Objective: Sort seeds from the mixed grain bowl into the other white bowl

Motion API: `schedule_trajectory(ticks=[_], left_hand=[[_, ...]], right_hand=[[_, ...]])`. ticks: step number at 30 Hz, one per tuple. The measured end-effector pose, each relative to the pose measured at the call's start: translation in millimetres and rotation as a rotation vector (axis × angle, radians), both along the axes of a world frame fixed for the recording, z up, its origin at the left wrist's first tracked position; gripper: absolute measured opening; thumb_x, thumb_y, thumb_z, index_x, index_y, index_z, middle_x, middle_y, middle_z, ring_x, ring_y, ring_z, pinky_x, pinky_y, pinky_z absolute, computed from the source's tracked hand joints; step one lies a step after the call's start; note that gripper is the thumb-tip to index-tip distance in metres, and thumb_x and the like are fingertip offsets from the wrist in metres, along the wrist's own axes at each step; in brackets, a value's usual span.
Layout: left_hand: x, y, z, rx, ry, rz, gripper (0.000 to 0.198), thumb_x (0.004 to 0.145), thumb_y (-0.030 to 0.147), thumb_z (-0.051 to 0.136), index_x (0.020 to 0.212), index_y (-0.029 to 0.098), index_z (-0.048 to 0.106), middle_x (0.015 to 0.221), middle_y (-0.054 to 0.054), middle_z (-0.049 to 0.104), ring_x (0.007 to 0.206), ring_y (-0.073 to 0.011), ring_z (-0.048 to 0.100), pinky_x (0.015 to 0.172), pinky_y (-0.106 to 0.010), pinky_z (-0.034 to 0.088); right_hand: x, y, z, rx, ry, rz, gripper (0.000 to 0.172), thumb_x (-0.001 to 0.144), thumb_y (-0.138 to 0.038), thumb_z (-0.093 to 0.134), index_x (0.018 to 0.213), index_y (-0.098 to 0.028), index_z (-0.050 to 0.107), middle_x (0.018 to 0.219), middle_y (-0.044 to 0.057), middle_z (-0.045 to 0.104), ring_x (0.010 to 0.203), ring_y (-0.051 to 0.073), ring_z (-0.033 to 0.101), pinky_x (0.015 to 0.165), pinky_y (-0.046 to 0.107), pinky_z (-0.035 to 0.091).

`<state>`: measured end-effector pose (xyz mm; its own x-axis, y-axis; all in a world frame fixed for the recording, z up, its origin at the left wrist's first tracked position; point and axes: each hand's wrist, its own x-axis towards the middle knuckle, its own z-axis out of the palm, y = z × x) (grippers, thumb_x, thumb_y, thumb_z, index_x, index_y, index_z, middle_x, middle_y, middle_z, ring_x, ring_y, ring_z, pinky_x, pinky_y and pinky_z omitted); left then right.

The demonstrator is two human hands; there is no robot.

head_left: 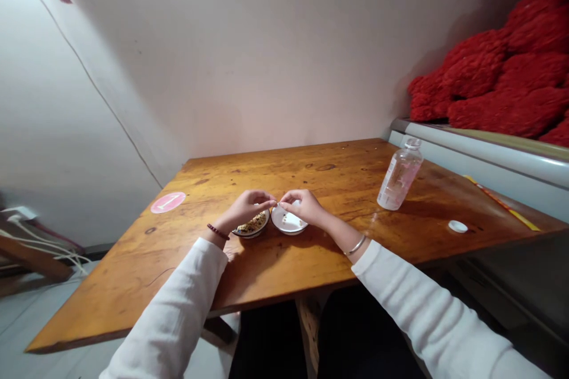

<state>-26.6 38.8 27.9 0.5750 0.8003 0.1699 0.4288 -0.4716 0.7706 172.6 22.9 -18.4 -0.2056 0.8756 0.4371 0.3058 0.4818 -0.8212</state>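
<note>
Over two small bowls my hands meet, fingertips almost touching. My left hand (pixel 252 204) is closed in a pinch above the left bowl (pixel 253 234), which holds many small yellow and dark grains or seeds (pixel 253 223). My right hand (pixel 304 206) also pinches, above the white bowl (pixel 291 232) on the right, where a few small brownish bits (pixel 288 220) lie on the bottom. Something tiny and pale may sit between the fingertips, too small to make out. Both bowls are partly covered by my hands.
An uncapped clear bottle (pixel 400 174) stands to the right on the wooden table (pixel 311 272), its white cap (pixel 457 226) lying nearby. A yellow-orange strip (pixel 502 202) runs along the right edge. A round pink sticker (pixel 168 202) marks the left side. Red plush (pixel 502 83) rests on a white appliance.
</note>
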Motion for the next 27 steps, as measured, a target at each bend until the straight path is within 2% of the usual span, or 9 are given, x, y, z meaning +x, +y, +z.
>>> schedule_trajectory(ticks=[3,8,15,27], left_hand=[[2.4,0.8,-4.3,-0.084,-0.09,0.01,0.044,0.074,0.051,0.067,0.09,0.01,0.068,0.088,-0.01,0.072,0.079,-0.0176,0.063,0.072,-0.026,0.048],[3.7,0.7,-5.4,-0.098,-0.129,0.012,0.045,0.072,0.052,0.068,0.088,0.01,0.069,0.087,-0.009,0.072,0.078,-0.0172,0.063,0.072,-0.026,0.049],[5.1,1.0,-7.5,-0.08,-0.129,0.038,0.049,0.071,0.056,0.067,0.088,0.01,0.069,0.087,-0.01,0.072,0.078,-0.0176,0.064,0.071,-0.026,0.049],[7.0,0.1,-10.3,-0.055,-0.058,0.042,0.051,0.076,0.057,0.061,0.09,0.009,0.069,0.089,-0.011,0.072,0.081,-0.0199,0.064,0.075,-0.029,0.049]], right_hand=[[-1.0,-0.5,0.8,-0.007,0.035,0.014,0.018,0.075,-0.031,0.065,0.076,-0.014,0.07,0.075,0.005,0.071,0.07,0.015,0.064,0.068,0.026,0.048],[-1.3,0.0,-0.2,-0.001,0.055,0.005,0.018,0.075,-0.032,0.065,0.075,-0.015,0.07,0.073,0.005,0.071,0.069,0.015,0.063,0.068,0.026,0.048],[-2.7,-2.2,1.4,-0.005,0.067,0.022,0.018,0.075,-0.031,0.064,0.075,-0.014,0.07,0.074,0.006,0.071,0.069,0.016,0.064,0.068,0.026,0.049],[-2.8,0.9,-0.9,-0.007,0.054,-0.03,0.016,0.074,-0.03,0.064,0.074,-0.015,0.069,0.074,0.005,0.071,0.069,0.016,0.064,0.068,0.026,0.049]])
